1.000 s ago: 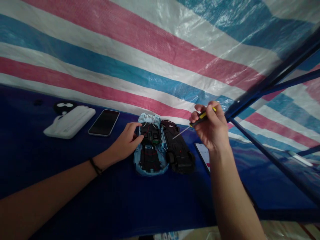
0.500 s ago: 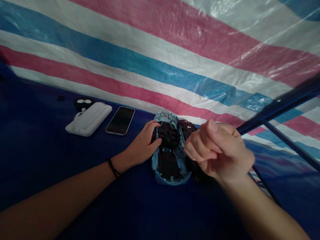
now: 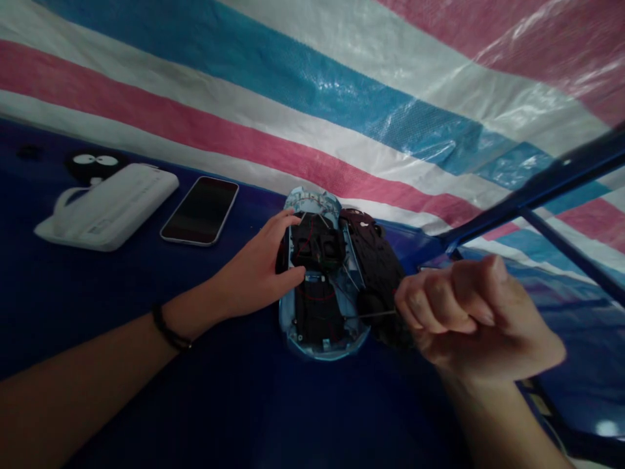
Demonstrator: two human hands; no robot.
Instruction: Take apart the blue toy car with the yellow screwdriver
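Observation:
A light-blue toy car body lies upside down, its black interior and thin wires showing. My left hand grips its left side, thumb on the interior and fingers near the far end. Closed in a fist, my right hand holds a screwdriver whose handle is hidden in the palm. The thin metal shaft points left, with its tip at the lower right of the interior. Close against the body's right side rests the black toy car chassis, partly covered by my right hand.
On the blue surface to the left lie a phone, a white power bank with a strap, and a black round item with white eyes. Behind hangs a striped plastic sheet. A blue metal frame stands at right.
My right fist has moved right and slightly down, and the screwdriver shaft now shows. The left hand keeps its hold on the car body. The view has come closer.

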